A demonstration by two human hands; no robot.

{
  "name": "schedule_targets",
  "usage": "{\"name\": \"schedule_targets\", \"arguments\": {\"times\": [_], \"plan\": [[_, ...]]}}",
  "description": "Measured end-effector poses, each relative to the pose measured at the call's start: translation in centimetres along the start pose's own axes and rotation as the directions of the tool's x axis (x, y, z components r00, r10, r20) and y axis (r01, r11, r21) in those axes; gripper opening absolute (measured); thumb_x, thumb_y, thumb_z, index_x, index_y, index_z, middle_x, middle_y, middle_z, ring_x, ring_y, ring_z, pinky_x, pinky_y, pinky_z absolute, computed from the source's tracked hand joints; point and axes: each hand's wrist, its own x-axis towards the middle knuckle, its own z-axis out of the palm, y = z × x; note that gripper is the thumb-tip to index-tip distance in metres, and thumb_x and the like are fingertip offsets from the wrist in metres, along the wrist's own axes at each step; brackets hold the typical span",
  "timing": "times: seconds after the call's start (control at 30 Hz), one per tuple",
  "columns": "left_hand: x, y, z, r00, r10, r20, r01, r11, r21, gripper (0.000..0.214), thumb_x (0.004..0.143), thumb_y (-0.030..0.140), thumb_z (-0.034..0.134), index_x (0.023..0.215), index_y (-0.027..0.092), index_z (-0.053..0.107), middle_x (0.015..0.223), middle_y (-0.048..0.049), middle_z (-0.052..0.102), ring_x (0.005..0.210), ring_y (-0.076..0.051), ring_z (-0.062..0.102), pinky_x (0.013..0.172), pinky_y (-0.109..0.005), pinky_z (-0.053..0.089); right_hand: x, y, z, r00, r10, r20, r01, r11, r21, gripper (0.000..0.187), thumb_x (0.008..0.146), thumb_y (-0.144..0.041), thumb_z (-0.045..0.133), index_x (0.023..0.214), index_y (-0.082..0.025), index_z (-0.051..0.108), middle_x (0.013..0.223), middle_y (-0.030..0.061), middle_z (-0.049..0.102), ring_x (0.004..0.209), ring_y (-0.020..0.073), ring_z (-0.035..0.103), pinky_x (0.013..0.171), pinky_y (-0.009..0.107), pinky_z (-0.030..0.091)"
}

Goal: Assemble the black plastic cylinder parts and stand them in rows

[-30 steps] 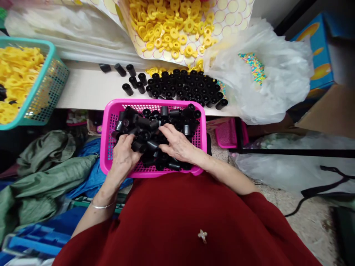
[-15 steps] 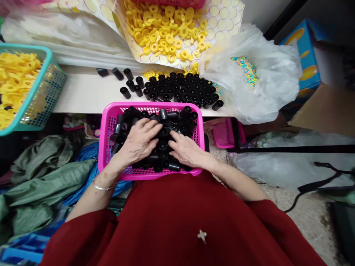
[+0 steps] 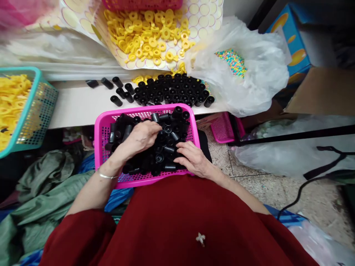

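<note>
A pink plastic basket (image 3: 146,181) on my lap holds a heap of small black plastic cylinders (image 3: 169,148). Over the left-centre of the heap is my left hand (image 3: 142,136), its fingers drawn together and bent downward. Whatever they may hold is hidden under the hand. My right hand (image 3: 193,158) rests at the basket's right side, thumb and fingers spread, fingertips near the cylinders. Beyond the basket's far rim, many more black cylinders (image 3: 173,90) stand upright in a close group on the white table (image 3: 74,105); a few to the left stand apart or lie down.
Yellow ring-shaped pieces (image 3: 152,40) lie on a patterned sheet behind. A teal basket (image 3: 41,99) of yellow pieces stands left. At right are a plastic bag (image 3: 257,85) of coloured beads and an open cardboard box (image 3: 316,88). Green cloth (image 3: 47,188) lies lower left.
My right hand has moved right and back from the heap's middle to the basket's side. My left hand's fingers have drawn together. The camera view has shifted a little.
</note>
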Motion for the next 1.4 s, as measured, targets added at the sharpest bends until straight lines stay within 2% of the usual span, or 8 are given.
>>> {"name": "schedule_targets", "arguments": {"times": [0.23,0.37,0.6,0.8,0.9,1.03,1.2,1.4], "plan": [[4.8,3.3,1.2,0.938,-0.218,0.270,0.161,0.963,0.217,0.028,0.080,0.020,0.052,0.102,0.016,0.070,0.095,-0.0123,0.071,0.092,-0.028,0.067,0.076,-0.035,0.049,0.5,0.6,0.1,0.997,0.050,-0.059,-0.049,0.999,0.005,0.016,0.093,-0.023,0.055,0.096,-0.012,0.066,0.102,0.0175,0.068,0.092,0.0240,0.063,0.079,0.042,0.058],[5.5,4.0,1.9,0.913,-0.295,0.280,0.221,0.938,0.269,0.031,0.075,0.014,0.053,0.100,0.011,0.071,0.100,-0.0168,0.070,0.096,-0.031,0.067,0.078,-0.036,0.049,0.7,0.7,-0.1,0.979,0.112,-0.168,-0.103,0.993,0.061,0.011,0.092,-0.022,0.057,0.093,-0.015,0.066,0.103,0.0148,0.068,0.093,0.0226,0.065,0.081,0.041,0.058],[3.9,2.1,0.9,0.940,-0.227,0.253,0.165,0.956,0.243,0.025,0.075,0.023,0.051,0.085,0.015,0.072,0.093,-0.0129,0.070,0.090,-0.030,0.066,0.072,-0.036,0.048,0.0,0.9,-2.0,0.910,0.289,-0.295,-0.270,0.957,0.104,0.010,0.091,-0.024,0.057,0.087,-0.019,0.064,0.100,0.0103,0.068,0.092,0.0202,0.066,0.081,0.040,0.057],[-0.2,-0.5,0.1,0.977,-0.169,0.130,0.165,0.985,0.039,0.028,0.081,0.034,0.049,0.077,0.018,0.071,0.086,-0.0079,0.069,0.082,-0.023,0.063,0.073,-0.034,0.048,0.0,1.4,-2.5,0.910,0.271,-0.313,-0.264,0.962,0.063,0.010,0.091,-0.020,0.055,0.087,-0.020,0.064,0.098,0.0091,0.068,0.091,0.0204,0.064,0.080,0.042,0.056],[-1.3,0.5,1.1,0.998,-0.051,0.025,0.052,0.997,-0.055,0.029,0.086,0.032,0.046,0.087,0.018,0.072,0.096,-0.0081,0.070,0.091,-0.023,0.060,0.086,-0.037,0.047,0.9,1.6,-2.0,0.944,0.236,-0.231,-0.238,0.971,0.018,0.013,0.091,-0.019,0.052,0.088,-0.020,0.064,0.101,0.0099,0.068,0.092,0.0216,0.063,0.081,0.043,0.055],[-0.3,3.4,2.8,0.994,0.034,0.103,-0.032,0.999,-0.015,0.028,0.086,0.032,0.053,0.104,0.018,0.069,0.107,-0.0112,0.070,0.101,-0.028,0.057,0.087,-0.043,0.045,1.9,2.0,-1.7,0.952,0.220,-0.211,-0.220,0.975,0.027,0.012,0.090,-0.019,0.051,0.089,-0.020,0.063,0.103,0.0103,0.067,0.095,0.0221,0.062,0.084,0.043,0.054],[0.6,3.3,2.6,0.991,-0.043,0.123,0.039,0.998,0.039,0.016,0.077,0.028,0.058,0.080,0.017,0.069,0.084,-0.0108,0.070,0.094,-0.029,0.058,0.084,-0.045,0.045,1.4,2.3,-2.5,0.958,0.234,-0.163,-0.234,0.972,0.020,0.011,0.091,-0.021,0.052,0.088,-0.021,0.062,0.100,0.0080,0.066,0.093,0.0215,0.062,0.084,0.042,0.053],[-2.9,-1.3,-0.1,0.895,-0.426,-0.133,0.342,0.846,-0.410,0.030,0.068,0.041,0.066,0.087,0.020,0.074,0.087,-0.0030,0.071,0.079,-0.020,0.063,0.078,-0.034,0.052,0.6,2.3,-2.8,0.976,0.153,-0.156,-0.160,0.987,-0.033,0.012,0.093,-0.019,0.050,0.090,-0.019,0.062,0.099,0.0091,0.066,0.090,0.0209,0.060,0.081,0.040,0.053]]}}
